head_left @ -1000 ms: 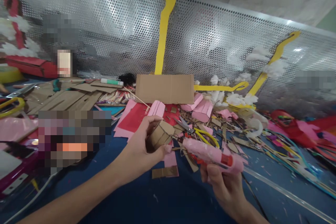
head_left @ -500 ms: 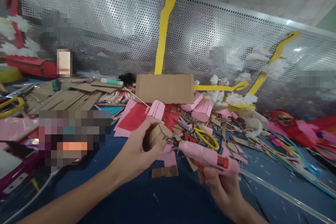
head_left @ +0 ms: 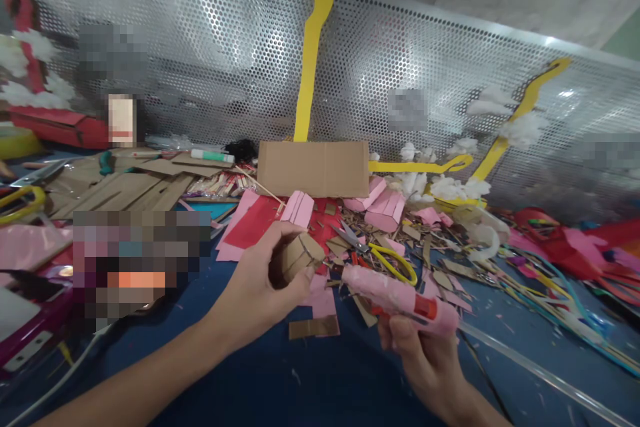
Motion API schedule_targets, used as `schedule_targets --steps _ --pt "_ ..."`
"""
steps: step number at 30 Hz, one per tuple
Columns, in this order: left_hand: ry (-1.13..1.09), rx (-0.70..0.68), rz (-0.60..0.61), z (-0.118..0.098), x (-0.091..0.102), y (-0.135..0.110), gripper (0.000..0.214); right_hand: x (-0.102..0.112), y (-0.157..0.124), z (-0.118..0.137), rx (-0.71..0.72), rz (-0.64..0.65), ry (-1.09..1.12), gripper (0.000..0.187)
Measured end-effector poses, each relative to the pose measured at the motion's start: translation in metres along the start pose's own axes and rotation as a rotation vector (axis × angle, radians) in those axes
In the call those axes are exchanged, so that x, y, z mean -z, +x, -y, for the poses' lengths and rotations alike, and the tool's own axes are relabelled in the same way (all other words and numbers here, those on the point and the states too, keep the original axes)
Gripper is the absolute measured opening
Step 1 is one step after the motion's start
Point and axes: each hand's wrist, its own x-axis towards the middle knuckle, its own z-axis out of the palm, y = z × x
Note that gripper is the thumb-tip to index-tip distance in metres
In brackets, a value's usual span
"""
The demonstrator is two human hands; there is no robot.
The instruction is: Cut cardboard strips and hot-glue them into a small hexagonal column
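My left hand (head_left: 265, 273) is closed around a small folded cardboard piece (head_left: 299, 255), its faceted side turned to the right. In my right hand (head_left: 420, 353) is a pink hot glue gun (head_left: 395, 293), held by its grip with the nozzle pointing left toward the cardboard. A narrow space separates the nozzle from the cardboard. A clear glue stick (head_left: 540, 373) trails out of the gun's back end. Beyond the gun lie yellow-handled scissors (head_left: 393, 261) with parted blades. Pink paper and a cardboard strip (head_left: 314, 327) lie below my left hand.
Behind stands a cardboard box (head_left: 313, 169) with a tall yellow paper hook shape (head_left: 311, 60). Pink folded pieces (head_left: 385, 209) and cardboard scraps (head_left: 415, 233) cover the area beyond my hands. A perforated metal panel (head_left: 210, 47) closes off the back. Flat cardboard (head_left: 130, 193) lies left.
The cardboard piece has turned slightly in my left hand and shifted a little left. The glue gun has moved slightly right, widening the space between nozzle and cardboard.
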Motion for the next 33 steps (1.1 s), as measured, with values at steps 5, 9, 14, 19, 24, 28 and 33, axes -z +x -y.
schedule_targets --steps 5,9,14,19,24,28,33 --pt "0.046 -0.011 0.002 0.0003 0.0008 -0.0013 0.029 0.0009 0.0011 0.0023 0.015 0.01 -0.034 0.044" --pt "0.045 -0.007 0.01 -0.0027 0.0004 -0.0006 0.028 0.0008 0.0029 0.0043 0.007 0.019 -0.028 0.05" --pt "0.072 -0.026 0.009 -0.0036 -0.0008 -0.0002 0.029 -0.0002 0.0015 0.0011 0.0 0.024 -0.005 0.046" --pt "0.073 -0.018 0.026 -0.0012 -0.0011 -0.0009 0.031 0.0008 0.002 0.0012 0.022 0.03 -0.006 0.045" --pt "0.132 -0.019 0.058 0.0002 -0.0002 -0.0015 0.035 0.0011 0.0043 0.0034 0.022 0.044 0.019 0.045" --pt "0.151 -0.014 0.059 0.0012 0.0002 -0.0012 0.036 0.0007 0.0017 0.0008 0.015 0.047 0.041 0.04" --pt "0.167 0.012 0.073 -0.0002 -0.0006 -0.0001 0.032 0.0006 0.0008 -0.0002 0.029 0.048 0.024 0.043"
